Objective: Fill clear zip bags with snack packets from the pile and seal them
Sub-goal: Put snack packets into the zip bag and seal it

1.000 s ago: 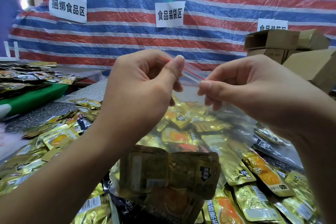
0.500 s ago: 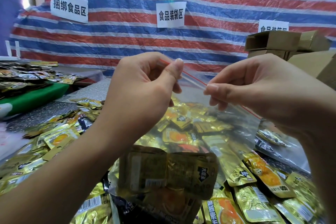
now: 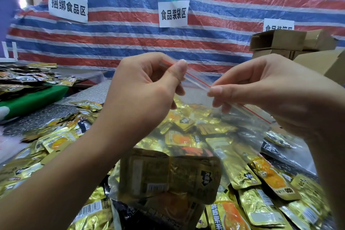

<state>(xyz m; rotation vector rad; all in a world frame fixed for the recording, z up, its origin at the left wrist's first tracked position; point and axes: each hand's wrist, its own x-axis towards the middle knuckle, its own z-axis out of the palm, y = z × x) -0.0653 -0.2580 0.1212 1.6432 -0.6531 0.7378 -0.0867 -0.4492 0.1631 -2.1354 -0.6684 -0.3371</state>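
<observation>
Both hands pinching the zip strip shut

Left hand [image 3: 147,87] and right hand [image 3: 265,91] grip the clear zip bag [image 3: 196,97]; I'd slide along the red line [image 3: 197,80], packets [image 3: 168,175] hanging below.

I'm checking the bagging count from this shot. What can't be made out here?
- Head view: packets inside the zip bag overlap, so their number is unclear.
- Seal under the left hand and right hand: fingers hide it.
- Third wall sign: cardboard boxes cover its lower part.
- Pile: cut off by the bottom edge.
</observation>
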